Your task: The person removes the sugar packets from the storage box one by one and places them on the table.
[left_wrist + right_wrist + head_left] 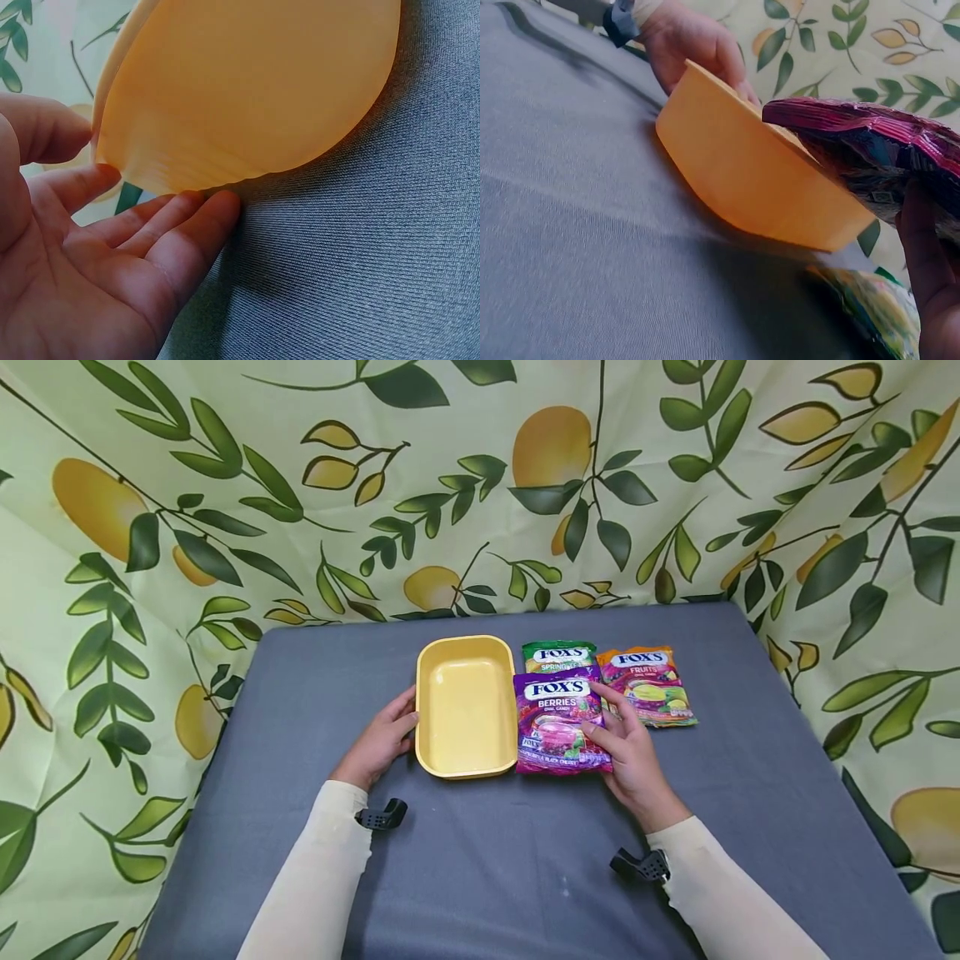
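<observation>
A yellow rectangular tray stands on the grey table in the head view. My left hand is at its left side; in the left wrist view the thumb touches the rim and fairly straight fingers rest against the outer wall. With my right hand I grip a purple Fox's Berries candy packet, thumb on its front, just right of the tray. The right wrist view shows this packet raised above the table beside the tray's rim.
Behind the purple packet lies a green Fox's candy packet, partly covered. An orange Fox's Fruits packet lies to its right. A leaf-and-fruit patterned cloth hangs behind the table.
</observation>
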The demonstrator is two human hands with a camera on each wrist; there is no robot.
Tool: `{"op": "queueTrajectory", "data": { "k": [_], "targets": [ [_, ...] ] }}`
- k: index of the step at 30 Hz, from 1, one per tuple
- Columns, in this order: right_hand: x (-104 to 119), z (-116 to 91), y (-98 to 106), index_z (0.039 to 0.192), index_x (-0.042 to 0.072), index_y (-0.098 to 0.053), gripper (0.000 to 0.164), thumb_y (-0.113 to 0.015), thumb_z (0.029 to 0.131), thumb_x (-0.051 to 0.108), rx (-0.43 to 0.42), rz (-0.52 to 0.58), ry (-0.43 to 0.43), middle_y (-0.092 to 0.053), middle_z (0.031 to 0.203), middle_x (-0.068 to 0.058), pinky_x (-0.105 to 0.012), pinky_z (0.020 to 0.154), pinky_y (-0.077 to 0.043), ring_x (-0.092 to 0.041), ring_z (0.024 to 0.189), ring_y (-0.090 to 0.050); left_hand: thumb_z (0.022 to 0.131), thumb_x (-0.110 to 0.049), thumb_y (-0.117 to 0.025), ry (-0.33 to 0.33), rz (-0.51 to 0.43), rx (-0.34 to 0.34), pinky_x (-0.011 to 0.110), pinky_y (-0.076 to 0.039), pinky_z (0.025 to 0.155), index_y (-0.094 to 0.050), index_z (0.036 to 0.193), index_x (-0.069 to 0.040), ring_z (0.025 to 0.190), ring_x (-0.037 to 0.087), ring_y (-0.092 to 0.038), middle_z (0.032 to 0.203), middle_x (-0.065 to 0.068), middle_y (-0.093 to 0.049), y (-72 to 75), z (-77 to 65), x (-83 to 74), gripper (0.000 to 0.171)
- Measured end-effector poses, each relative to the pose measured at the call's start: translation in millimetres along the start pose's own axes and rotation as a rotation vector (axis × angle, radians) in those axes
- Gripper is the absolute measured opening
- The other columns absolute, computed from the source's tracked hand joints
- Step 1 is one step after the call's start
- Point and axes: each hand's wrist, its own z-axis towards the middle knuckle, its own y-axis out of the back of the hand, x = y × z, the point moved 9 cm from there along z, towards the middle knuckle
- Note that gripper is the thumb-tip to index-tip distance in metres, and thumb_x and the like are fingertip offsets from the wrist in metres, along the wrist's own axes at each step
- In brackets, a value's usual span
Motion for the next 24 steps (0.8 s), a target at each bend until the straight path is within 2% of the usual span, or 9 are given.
{"op": "queueTrajectory", "data": {
  "k": [10,19,24],
  "targets": [
    [-4,-15,19,0.169,0.017,-0.037,0.062,-0.060,0.113,0.006,-0.033,-0.062,-0.017,-0.038,0.165,-0.021,-0.040,0.099,-0.056,-0.025,0.135,-0.061,0.117,-0.021,-0.046,-0.016,-0.003,0.006,0.044,-0.053,0.107,-0.024,0.175,-0.016,0.147,0.031,-0.048,0.175,0.008,-0.032,0.3,1.2,-0.6,0.063],
    [-20,-30,28,0.169,0.020,-0.035,0.062,-0.061,0.113,0.011,-0.039,-0.100,-0.093,-0.034,0.168,-0.023,-0.042,0.099,-0.057,-0.022,0.132,-0.063,0.118,-0.021,-0.045,-0.023,-0.010,0.020,0.047,-0.051,0.110,-0.021,0.176,-0.016,0.151,0.030,-0.044,0.177,0.007,-0.027,-0.6,1.5,-0.4,0.063],
    [-29,-35,33,0.170,0.018,-0.032,0.063,-0.058,0.114,0.007,-0.047,-0.122,-0.127,-0.036,0.166,-0.026,-0.041,0.098,-0.059,-0.019,0.128,-0.066,0.118,-0.021,-0.045,-0.023,-0.014,0.017,0.049,-0.050,0.111,-0.021,0.176,-0.015,0.151,0.031,-0.044,0.177,0.008,-0.027,-0.8,1.4,-0.4,0.063]
  ]
}}
